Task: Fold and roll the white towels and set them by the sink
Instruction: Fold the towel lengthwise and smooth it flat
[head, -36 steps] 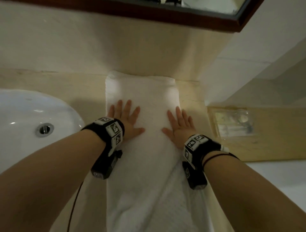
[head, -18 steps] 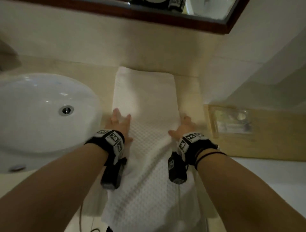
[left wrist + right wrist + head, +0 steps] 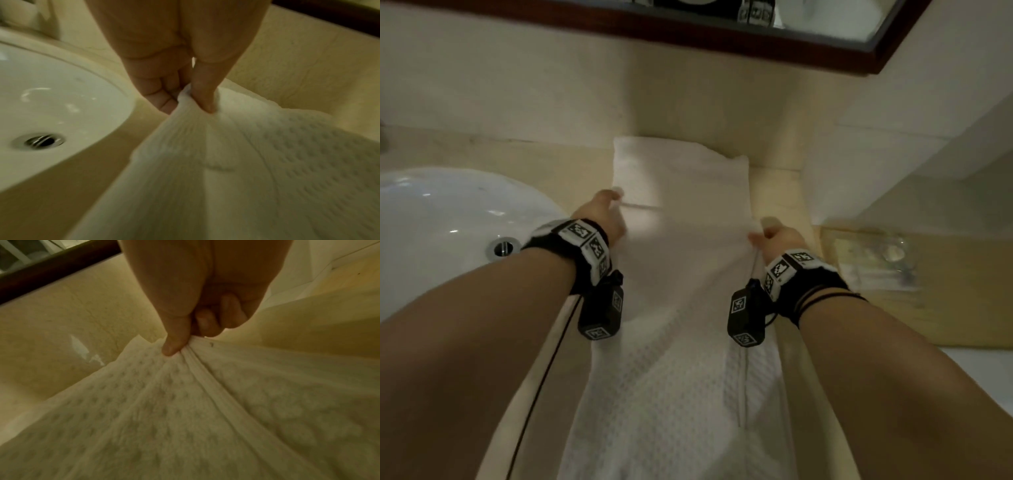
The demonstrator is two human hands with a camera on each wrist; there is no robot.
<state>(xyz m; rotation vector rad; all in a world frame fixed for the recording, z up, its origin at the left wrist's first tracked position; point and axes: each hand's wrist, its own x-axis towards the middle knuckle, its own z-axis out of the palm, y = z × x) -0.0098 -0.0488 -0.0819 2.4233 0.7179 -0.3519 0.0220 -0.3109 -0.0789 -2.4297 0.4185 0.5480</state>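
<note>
While the sink (image 3: 441, 219) sits off at 9 o'clock, the left hand (image 3: 599, 216) pinches the white towel (image 3: 681, 274) by its left edge and the right hand (image 3: 779, 238) pinches its right edge; it's stretched along the beige surface (image 3: 770, 192).

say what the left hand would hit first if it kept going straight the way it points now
Probably the beige wall behind the counter: the left hand, pinching the white towel at its edge, points that way. Depth is unclear.
</note>
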